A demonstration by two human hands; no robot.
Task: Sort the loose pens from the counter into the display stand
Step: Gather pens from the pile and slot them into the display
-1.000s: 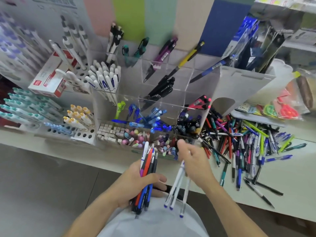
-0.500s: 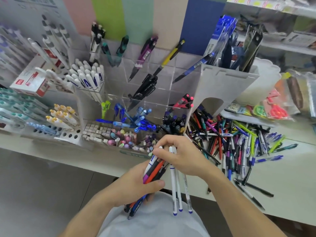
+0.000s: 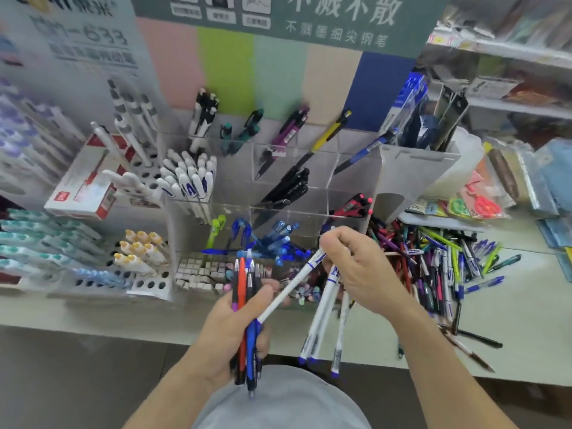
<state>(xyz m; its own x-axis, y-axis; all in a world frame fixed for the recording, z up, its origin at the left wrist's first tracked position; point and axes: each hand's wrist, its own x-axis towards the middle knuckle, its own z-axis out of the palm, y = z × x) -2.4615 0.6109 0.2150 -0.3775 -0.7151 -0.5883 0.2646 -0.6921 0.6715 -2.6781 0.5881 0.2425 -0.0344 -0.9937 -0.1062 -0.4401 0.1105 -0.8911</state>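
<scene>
Holding two separate bunches at once is where trouble could start. The right hand pinches a fan of white pens with blue tips by their upper ends, fingers curled over them, and the pens splay apart below the grip; one slants across to touch the left hand. With so loose a fan, a pen could slide out and drop to the floor in front of the bench, or snag on the other bunch. The left hand is wrapped firmly round a mixed bundle of coloured pens, red, blue, purple and black, held upright; adding more to that fist may push one out at the bottom. The clear display stand sits just beyond both hands, its matching white-pen compartment up and to the left, so a reach over the lower bins risks knocking stock. The heap of loose pens lies to the right on the bench, largely unsorted

Compared with half a second ago, the white pens hung nearly parallel and now spread wide, the right hand has lifted slightly, and the view has tilted upward, showing the signboard
</scene>
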